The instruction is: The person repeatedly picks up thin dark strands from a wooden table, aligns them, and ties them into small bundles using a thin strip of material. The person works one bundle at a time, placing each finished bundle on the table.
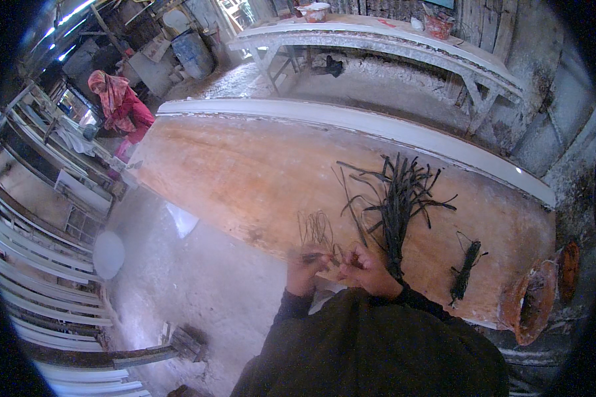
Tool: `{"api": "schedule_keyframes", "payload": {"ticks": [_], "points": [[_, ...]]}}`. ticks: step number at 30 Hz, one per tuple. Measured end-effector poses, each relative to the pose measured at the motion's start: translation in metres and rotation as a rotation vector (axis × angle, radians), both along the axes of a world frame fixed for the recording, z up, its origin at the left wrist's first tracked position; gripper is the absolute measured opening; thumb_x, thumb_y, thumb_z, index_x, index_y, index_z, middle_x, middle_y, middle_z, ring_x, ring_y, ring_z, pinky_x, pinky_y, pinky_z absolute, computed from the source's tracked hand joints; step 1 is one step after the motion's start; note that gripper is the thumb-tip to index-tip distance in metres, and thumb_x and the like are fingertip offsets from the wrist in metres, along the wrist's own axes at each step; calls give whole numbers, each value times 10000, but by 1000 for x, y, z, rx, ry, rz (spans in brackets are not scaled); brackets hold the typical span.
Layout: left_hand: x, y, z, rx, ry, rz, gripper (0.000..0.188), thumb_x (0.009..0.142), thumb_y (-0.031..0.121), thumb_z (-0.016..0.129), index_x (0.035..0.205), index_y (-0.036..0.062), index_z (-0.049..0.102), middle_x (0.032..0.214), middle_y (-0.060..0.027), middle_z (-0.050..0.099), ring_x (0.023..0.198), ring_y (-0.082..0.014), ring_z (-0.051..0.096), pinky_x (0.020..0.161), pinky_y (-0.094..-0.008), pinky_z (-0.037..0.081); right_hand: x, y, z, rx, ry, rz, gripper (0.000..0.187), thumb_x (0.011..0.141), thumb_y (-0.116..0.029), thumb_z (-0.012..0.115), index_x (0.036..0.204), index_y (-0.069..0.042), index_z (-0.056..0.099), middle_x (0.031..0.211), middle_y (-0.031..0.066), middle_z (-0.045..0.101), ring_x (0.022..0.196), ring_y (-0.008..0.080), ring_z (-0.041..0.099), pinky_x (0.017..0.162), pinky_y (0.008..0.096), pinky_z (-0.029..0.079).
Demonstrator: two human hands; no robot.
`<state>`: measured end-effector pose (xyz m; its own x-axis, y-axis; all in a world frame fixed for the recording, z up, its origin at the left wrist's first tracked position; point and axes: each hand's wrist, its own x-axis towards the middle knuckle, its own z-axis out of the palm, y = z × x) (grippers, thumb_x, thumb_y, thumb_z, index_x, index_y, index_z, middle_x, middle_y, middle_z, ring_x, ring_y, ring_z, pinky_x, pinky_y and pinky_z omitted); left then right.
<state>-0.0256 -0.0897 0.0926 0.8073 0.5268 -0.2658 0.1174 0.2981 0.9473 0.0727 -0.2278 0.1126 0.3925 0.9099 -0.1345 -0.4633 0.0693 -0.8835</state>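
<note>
My left hand [304,271] and my right hand [372,272] meet over the near edge of a wooden tabletop [245,172], fingers closed. A short dark strip [316,257] lies in my left fingers. My right fingertips are pinched close to its end; what they grip is too small and blurred to make out. Just beyond my left hand lie loops of thin wire or string [316,228]. A large bundle of black, flexible strips [397,205] spreads out beyond my right hand. Farther right is a smaller tied dark bundle [467,270].
An orange-brown, crusted bowl-like container [535,301] stands by the table's right end. A white raised rail [311,111] runs along the far side. Behind it is a long white bench [391,36]. Another person [122,109] is at far left, near racks of pale slats [46,278].
</note>
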Motion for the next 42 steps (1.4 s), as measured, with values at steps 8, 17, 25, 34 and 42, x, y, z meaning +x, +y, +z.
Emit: {"api": "schedule_keyframes", "payload": {"ticks": [8,17,25,34,42], "points": [[3,7,12,431,-249,-379,333,670,66,637,990,34,553,932,-61,561,855,-135,517,760,-260,397,6,1,2,84,503,-32,220,803,-39,503,1009,-59,431,894,69,525,799,154,526,678,293,437],[2,-3,-38,199,-122,-335,313,752,7,547,1056,19,475,984,-32,502,736,-106,501,673,-222,408,18,-3,-13,-58,274,-223,115,786,-78,546,892,-69,502,875,30,529,791,125,492,701,259,405],[2,-10,-23,-43,-90,-127,322,759,14,537,1073,37,475,865,-18,504,727,-113,511,635,-236,439,15,0,-12,59,108,-125,188,774,-67,556,952,-41,502,881,23,520,845,124,489,780,262,389],[-6,18,-41,274,-39,165,97,724,0,549,820,-1,534,728,-67,567,632,-128,537,577,-244,444,28,-17,-9,280,580,-78,223,768,-38,545,987,-13,509,950,103,550,903,196,531,798,314,415],[2,7,-21,68,-33,100,50,741,37,577,761,11,539,683,-48,562,610,-125,536,560,-240,437,29,-25,16,-70,-399,-48,123,717,-59,609,818,1,574,755,76,599,699,182,579,632,273,451]]}}
